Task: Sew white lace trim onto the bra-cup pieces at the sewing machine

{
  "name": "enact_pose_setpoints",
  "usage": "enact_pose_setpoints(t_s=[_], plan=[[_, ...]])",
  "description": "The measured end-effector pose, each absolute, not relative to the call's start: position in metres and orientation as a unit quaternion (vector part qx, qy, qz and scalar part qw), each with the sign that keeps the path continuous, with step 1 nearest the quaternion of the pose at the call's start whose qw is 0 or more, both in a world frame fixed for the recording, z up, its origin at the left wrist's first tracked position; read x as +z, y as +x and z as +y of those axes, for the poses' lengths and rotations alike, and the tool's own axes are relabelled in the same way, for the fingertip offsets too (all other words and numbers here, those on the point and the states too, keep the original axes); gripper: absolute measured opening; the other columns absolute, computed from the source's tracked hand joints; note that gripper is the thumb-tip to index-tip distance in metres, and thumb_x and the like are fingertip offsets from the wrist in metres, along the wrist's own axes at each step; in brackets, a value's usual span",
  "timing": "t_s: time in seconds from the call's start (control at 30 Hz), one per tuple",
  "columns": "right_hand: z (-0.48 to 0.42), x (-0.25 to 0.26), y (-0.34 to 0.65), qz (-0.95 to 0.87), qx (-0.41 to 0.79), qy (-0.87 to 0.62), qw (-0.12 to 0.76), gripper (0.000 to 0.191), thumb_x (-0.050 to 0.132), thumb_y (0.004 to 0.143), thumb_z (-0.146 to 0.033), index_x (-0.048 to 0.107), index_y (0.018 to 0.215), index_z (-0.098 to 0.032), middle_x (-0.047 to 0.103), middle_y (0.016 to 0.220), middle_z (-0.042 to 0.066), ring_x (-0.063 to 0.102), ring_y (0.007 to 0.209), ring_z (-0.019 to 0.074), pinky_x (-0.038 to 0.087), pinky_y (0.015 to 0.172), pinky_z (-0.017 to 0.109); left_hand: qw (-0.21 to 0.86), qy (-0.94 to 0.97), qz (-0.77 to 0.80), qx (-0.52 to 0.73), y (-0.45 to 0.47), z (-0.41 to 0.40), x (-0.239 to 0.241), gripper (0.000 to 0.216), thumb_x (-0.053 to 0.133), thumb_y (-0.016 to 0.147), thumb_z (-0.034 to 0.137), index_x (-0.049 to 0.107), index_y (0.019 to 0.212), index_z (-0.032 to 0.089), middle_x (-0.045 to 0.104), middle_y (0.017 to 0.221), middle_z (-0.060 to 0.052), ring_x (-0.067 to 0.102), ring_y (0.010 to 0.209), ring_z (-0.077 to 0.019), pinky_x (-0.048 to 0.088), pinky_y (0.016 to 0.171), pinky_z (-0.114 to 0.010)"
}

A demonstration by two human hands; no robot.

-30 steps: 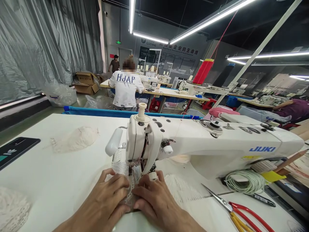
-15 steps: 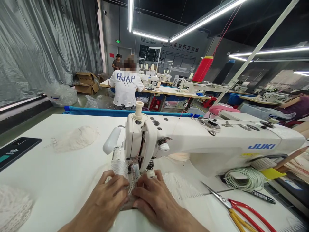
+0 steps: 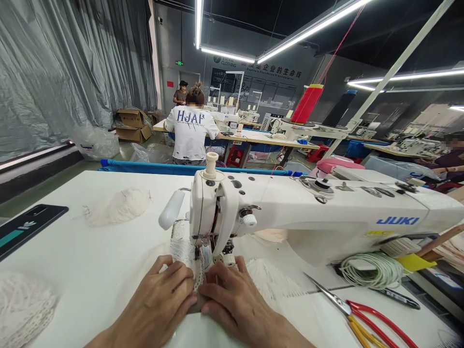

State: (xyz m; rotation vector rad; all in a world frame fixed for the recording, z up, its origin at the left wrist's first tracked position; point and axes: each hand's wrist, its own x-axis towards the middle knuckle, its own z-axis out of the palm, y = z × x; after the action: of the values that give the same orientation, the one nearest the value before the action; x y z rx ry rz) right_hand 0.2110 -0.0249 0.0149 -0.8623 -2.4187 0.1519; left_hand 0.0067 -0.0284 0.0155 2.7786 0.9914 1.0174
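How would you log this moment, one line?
left hand: at lace; right hand: at lace; lace: below sewing machine head; scissors: at right

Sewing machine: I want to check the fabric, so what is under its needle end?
White lace shows there, between the left fingers and right fingers. The fingers cover its sides; whatever lies beneath the lace is hidden.

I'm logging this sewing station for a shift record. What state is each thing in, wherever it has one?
Sewing machine: running or stopped, cannot tell
Lace trim: between the hands, leading under the machine head
Left hand: fingers bent
Right hand: fingers bent
Scissors: lying down, blades apparently closed
Pale green cord: coiled
Ceiling lights: lit
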Motion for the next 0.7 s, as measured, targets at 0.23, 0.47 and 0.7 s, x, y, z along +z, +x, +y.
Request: enact_pose_setpoints(t_s=[0.23, 0.47, 0.7], plan=[[-0.024, 0.012, 0.213, -0.906, 0.059, -0.317, 0.275, 0.032, 0.036, 0.097, -0.041, 0.062, 0.095, -0.021, 0.057, 0.089, 0.004, 0.049, 0.079, 0.0182, 0.029, 0.075, 0.036, -0.01, 0.902, 0.316, 0.294, 0.008, -0.029, 0.019, 0.021, 0.04, 0.091, 0.011, 0.058, 0.083, 0.018, 0.061, 0.081, -0.001, 0.055, 0.078, -0.0164, 0.032, 0.076, -0.035], [-0.024, 0.014, 0.21, -0.9, 0.061, -0.323, 0.287, 0.036, 0.033, 0.098, -0.041, 0.062, 0.095, -0.02, 0.058, 0.09, 0.005, 0.05, 0.08, 0.0188, 0.027, 0.074, 0.035, -0.034, 0.899, 0.318, 0.298, 0.008, -0.026, 0.011, 0.02, 0.042, 0.093, 0.017, 0.059, 0.083, 0.02, 0.061, 0.08, 0.001, 0.054, 0.076, -0.0155, 0.03, 0.079, -0.036], [-0.015, 0.01, 0.21, -0.893, 0.046, -0.364, 0.26, 0.043, 0.026, 0.099, -0.045, 0.06, 0.098, -0.02, 0.058, 0.082, 0.006, 0.05, 0.079, 0.0214, 0.027, 0.073, 0.036, -0.01, 0.886, 0.358, 0.294, 0.009, -0.019, 0.006, 0.022, 0.042, 0.09, 0.013, 0.059, 0.101, 0.021, 0.061, 0.091, 0.0, 0.054, 0.081, -0.0168, 0.029, 0.081, -0.038]])
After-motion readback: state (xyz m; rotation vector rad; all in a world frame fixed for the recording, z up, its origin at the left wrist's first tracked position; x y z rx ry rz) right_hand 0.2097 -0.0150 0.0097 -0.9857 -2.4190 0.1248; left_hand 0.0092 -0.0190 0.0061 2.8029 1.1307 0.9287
